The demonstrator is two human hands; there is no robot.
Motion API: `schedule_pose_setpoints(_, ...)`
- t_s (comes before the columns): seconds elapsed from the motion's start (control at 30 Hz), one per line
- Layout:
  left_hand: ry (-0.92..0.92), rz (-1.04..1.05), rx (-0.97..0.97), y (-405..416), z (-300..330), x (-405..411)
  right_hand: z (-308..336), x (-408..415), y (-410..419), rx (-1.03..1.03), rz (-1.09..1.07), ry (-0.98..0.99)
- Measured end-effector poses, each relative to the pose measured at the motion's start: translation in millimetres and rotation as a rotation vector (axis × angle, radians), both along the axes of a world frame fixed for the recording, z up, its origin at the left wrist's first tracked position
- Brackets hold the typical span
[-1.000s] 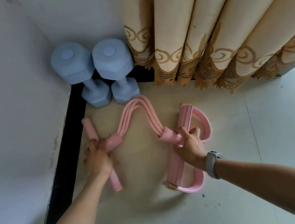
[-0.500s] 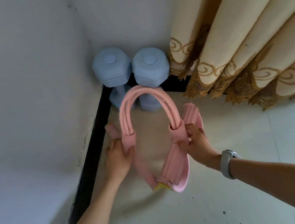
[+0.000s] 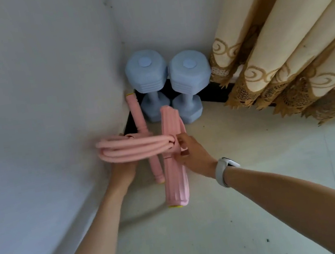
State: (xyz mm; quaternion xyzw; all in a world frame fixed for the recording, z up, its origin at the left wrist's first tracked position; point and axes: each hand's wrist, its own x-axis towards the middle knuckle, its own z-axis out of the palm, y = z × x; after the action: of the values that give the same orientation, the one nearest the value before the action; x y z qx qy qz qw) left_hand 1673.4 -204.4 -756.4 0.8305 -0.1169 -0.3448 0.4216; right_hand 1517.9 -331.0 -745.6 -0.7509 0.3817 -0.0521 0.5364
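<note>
Well, the left hand (image 3: 123, 172) is mostly lost from view. Only its back and wrist show below the pink tubes (image 3: 130, 147); the fingers run up behind them, and whether they clasp anything I cannot tell. The right hand (image 3: 193, 153), white watch (image 3: 222, 170) on its wrist, is plain enough: thumb and fingers are curled in a pinch on the middle of the foot pedal (image 3: 175, 170), right where the tubes join it. The pedal's far end overlaps the bases of two blue dumbbells (image 3: 146, 72) standing in the corner. The handle bar (image 3: 139, 120) slants just beside the pedal, its top end close to the wall (image 3: 47, 102), its middle crossed by the tubes. The curtain (image 3: 282, 52) is cut off at the top and right edges. Half a second ago the tubes arched upward between the hands; now they lie folded sideways, pointing left towards the wall. Bar and pedal, then splayed apart, have come together side by side, nearer the dumbbells.
</note>
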Motion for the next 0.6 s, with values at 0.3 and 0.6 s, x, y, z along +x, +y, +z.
schedule_pose_setpoints(0.3, -0.230, 0.187, -0.510, 16.8, 75.2, -43.9, -5.7, 30.9, 22.4, -0.069, -0.206, -0.086)
schedule_pose_setpoints(0.6, -0.736, -0.176, -0.139, -22.9, 96.1, -20.4, 3.0, 51.6, 33.0, -0.084, -0.174, -0.123)
